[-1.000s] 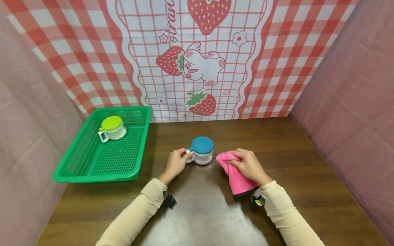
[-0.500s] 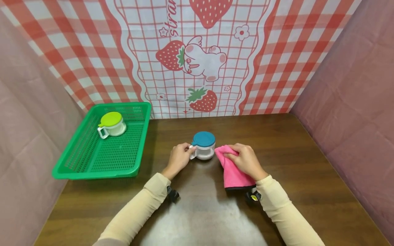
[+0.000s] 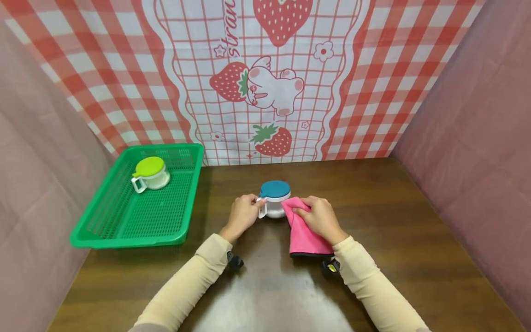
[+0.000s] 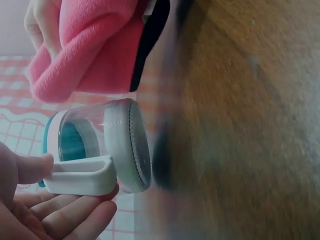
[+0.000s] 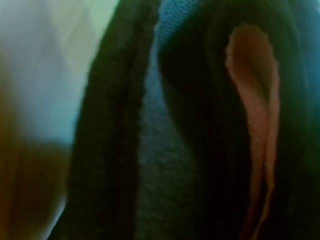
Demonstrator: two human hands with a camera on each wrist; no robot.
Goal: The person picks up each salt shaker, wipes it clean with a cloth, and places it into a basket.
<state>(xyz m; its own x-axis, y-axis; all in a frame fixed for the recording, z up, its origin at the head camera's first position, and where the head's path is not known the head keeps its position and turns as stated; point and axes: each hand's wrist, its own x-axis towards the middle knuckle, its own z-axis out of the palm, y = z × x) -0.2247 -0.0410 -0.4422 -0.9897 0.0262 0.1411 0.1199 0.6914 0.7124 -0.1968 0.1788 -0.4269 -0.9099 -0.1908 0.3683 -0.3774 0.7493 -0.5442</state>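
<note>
Left hand (image 3: 242, 216) gripped the jar (image 3: 274, 198), right hand (image 3: 321, 219) the cloth (image 3: 304, 237), toward the desk's (image 3: 398, 230) far edge — wiping, seemingly; turning probably needed next.

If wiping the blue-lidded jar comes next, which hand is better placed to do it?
Probably the right hand: it grips the pink cloth, close beside the jar. The left hand holds the jar's handle, so it seems better suited to steadying.

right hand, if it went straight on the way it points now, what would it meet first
Most likely the blue-lidded jar, with the pink cloth in the right hand reaching it first; any gap between cloth and jar is hard to judge.
</note>
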